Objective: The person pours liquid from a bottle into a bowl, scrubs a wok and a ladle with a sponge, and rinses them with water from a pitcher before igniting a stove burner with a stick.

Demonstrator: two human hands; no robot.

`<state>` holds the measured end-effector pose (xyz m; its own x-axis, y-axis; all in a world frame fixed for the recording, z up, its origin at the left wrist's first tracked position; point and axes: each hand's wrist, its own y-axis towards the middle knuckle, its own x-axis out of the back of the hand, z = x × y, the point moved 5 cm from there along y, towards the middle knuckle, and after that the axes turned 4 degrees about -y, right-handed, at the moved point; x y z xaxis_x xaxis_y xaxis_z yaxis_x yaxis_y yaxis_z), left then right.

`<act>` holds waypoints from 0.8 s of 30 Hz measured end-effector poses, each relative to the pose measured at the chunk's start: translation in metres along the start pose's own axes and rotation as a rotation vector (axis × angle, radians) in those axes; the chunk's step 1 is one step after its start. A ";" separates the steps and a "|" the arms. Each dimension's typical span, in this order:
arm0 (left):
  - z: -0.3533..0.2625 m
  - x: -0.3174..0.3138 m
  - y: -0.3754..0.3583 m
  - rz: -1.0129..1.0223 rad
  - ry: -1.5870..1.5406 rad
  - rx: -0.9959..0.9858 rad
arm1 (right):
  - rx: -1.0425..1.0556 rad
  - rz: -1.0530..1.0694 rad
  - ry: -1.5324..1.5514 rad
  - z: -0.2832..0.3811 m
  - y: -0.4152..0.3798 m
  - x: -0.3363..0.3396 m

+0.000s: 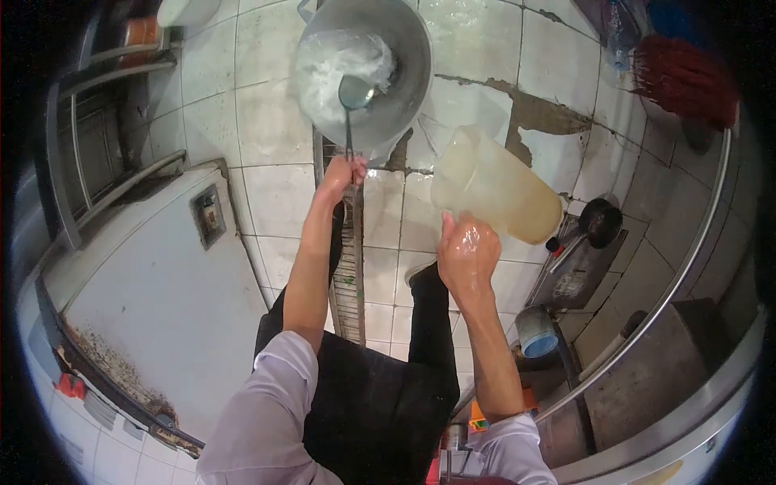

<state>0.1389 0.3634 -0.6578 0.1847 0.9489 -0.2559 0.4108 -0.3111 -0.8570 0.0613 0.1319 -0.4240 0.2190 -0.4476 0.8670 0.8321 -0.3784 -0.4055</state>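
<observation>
My left hand [343, 175] is closed around the handle of a metal ladle [354, 93]. The ladle's bowl is inside a large grey pot [412, 69], over white, foamy-looking contents [323, 73]. To the right, my right hand [470, 246] is closed at the near side of a cloudy translucent plastic pitcher [493, 184]. The pitcher is tilted, its open end toward the upper left near the pot and its yellowish base toward the lower right. My right fingers wrap where its handle would be; the handle itself is mostly hidden.
A slatted drain channel [348, 283] runs through the tiled floor [275, 194]. At the left is a large white lid or panel [153, 299]. A dark pan [600, 223], a metal container [537, 331], a curved rail [687, 267] and a red brush head [679, 77] are on the right.
</observation>
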 end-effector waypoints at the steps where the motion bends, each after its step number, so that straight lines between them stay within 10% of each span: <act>1: 0.004 0.014 0.012 -0.156 0.312 -0.129 | -0.001 0.003 -0.003 -0.004 -0.004 -0.001; 2: -0.003 0.012 0.015 -0.489 1.017 -0.583 | 0.000 0.007 -0.005 -0.008 -0.009 -0.003; 11: 0.024 -0.062 0.023 -0.372 1.093 -0.242 | 0.078 -0.083 -0.107 -0.061 -0.060 0.003; 14: 0.005 -0.079 0.002 -0.532 0.963 -0.795 | 0.085 -0.201 0.072 -0.090 -0.083 0.023; 20: 0.010 -0.087 0.039 -0.413 0.675 -0.554 | -0.485 -0.082 0.695 -0.158 -0.160 0.048; 24: 0.026 -0.091 0.059 -0.376 0.734 -0.483 | -0.450 -0.316 1.144 -0.188 -0.202 0.038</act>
<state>0.1228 0.2599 -0.6970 0.4123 0.7722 0.4835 0.8511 -0.1371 -0.5068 -0.1942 0.0394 -0.3633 -0.7070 -0.6448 0.2905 0.4727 -0.7364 -0.4840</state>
